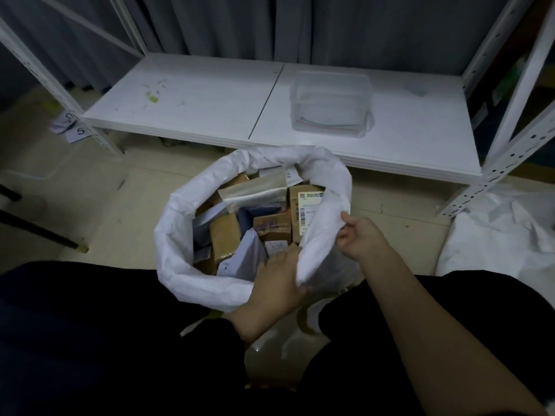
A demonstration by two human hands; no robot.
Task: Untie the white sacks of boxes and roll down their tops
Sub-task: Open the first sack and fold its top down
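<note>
On the floor before the shelf point(210, 94), the white sack point(180, 235) stands open. My left hand point(279, 283) and right hand point(360, 238) each grip its unrolled near-right rim; I judge folding it outward comes next.

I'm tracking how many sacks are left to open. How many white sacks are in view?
2. One open white sack of boxes stands on the floor in front of the person, both hands on its rim; a second sack lies at the right edge, partly cut off. Others may be out of frame.

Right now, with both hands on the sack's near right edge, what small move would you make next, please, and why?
Probably fold that raised flap outward and down. The left hand and right hand grip it, and the rest of the white sack rim already looks rolled.
</note>
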